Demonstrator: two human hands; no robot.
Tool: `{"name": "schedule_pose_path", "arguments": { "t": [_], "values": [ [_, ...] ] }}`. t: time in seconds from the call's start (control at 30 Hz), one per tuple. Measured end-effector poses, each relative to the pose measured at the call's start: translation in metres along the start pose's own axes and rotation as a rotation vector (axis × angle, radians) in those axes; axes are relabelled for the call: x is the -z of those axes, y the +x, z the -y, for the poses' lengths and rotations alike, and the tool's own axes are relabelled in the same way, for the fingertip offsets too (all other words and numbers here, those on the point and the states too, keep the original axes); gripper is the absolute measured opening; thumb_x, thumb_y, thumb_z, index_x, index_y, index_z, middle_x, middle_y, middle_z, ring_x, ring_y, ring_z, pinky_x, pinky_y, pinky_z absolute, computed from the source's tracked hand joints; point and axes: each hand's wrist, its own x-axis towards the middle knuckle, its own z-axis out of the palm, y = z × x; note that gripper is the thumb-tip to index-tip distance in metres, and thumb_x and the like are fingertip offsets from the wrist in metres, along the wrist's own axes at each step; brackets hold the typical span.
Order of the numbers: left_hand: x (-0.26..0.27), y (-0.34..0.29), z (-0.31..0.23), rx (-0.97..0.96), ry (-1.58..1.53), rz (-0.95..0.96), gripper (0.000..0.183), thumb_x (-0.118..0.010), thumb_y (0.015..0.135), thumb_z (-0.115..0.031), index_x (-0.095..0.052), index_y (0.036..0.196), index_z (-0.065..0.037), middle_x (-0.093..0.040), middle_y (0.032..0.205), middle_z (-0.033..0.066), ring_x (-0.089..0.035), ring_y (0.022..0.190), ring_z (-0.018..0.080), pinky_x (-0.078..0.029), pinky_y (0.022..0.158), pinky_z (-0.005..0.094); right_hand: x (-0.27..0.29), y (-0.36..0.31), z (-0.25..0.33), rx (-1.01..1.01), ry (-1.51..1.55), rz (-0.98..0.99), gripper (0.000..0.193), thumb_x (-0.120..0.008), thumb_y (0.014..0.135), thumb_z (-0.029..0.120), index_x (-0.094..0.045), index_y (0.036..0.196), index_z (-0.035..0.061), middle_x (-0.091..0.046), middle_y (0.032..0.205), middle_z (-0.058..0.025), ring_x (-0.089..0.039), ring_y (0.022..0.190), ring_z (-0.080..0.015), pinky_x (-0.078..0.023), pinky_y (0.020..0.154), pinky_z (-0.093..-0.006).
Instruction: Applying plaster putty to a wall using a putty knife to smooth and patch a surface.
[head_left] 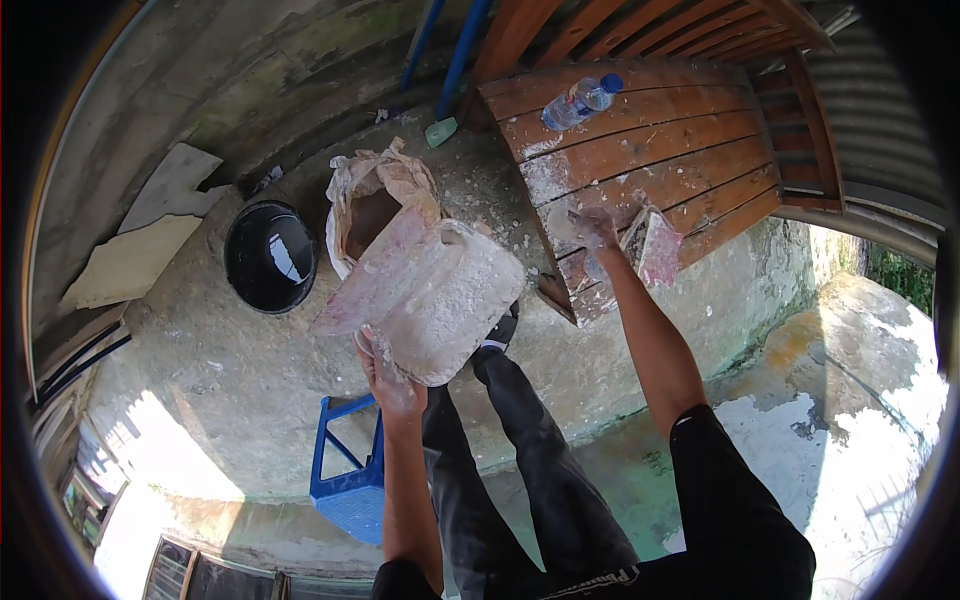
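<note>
I have the white-crusted piece [460,300] clasped by its edge in my left grip [396,393], partly hiding the open sack [405,178] from me. I cannot tell whether my right grip [600,232], at the wooden tabletop [640,130], holds anything.

White-crusted piece [455,300] in left hand [392,382], right hand [594,229] at wooden bench [690,135]

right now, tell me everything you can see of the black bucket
The black bucket is round, wide-mouthed and plastic-looking. It stands upright on the grey concrete-looking floor, close to the left of the open sack. Inside, a bright reflection suggests liquid, though its depth can't be told. The left hand and right hand are both away from it.
</note>
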Motion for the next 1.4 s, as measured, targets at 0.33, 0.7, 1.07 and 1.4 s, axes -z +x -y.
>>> {"name": "schedule_pose_path", "arguments": {
  "t": [0.33,0.7,1.07,1.4],
  "values": [
    [-0.014,-0.042,-0.065,-0.009,0.192,0.107,0.035,-0.042,0.098,-0.020,-0.040,0.131,-0.011,-0.051,0.121,0.0078,-0.050,0.113,0.0199,-0.045,0.093,0.0379,-0.134,-0.072,0.097,0.323,-1.284,-0.353,0.058,-0.074,0.074,0.021,-0.048,0.122,0.0020,-0.052,0.120,-0.0140,-0.050,0.113,-0.0285,-0.043,0.093,-0.0344],
    [-0.155,-0.167,-0.163,0.259,0.282,0.351,0.032,-0.046,0.097,-0.023,-0.049,0.124,-0.006,-0.059,0.112,0.0044,-0.057,0.099,0.0129,-0.047,0.086,0.0301,-0.312,-0.329,0.419,0.437,-1.050,0.546,0.038,-0.066,0.081,0.013,-0.056,0.117,0.0079,-0.062,0.108,-0.0120,-0.060,0.101,-0.0267,-0.049,0.087,-0.0344],
    [-0.231,-0.236,-0.221,0.238,0.057,0.362,0.047,-0.035,0.099,-0.037,-0.039,0.132,-0.003,-0.053,0.124,0.0131,-0.055,0.110,0.0262,-0.047,0.092,0.0389,-0.319,-0.437,0.502,0.844,-1.247,0.424,0.025,-0.067,0.079,0.016,-0.063,0.100,0.0033,-0.064,0.098,-0.0157,-0.063,0.084,-0.0336,-0.052,0.075,-0.0392],
    [-0.250,-0.244,-0.261,0.208,0.039,0.442,0.053,-0.034,0.097,-0.042,-0.041,0.130,-0.001,-0.053,0.124,0.0162,-0.055,0.109,0.0302,-0.046,0.093,0.0425,-0.345,-0.486,0.547,1.101,-1.138,0.450,0.025,-0.068,0.074,0.009,-0.064,0.098,0.0056,-0.064,0.085,-0.0124,-0.063,0.078,-0.0310,-0.052,0.067,-0.0376]
  ]
}}
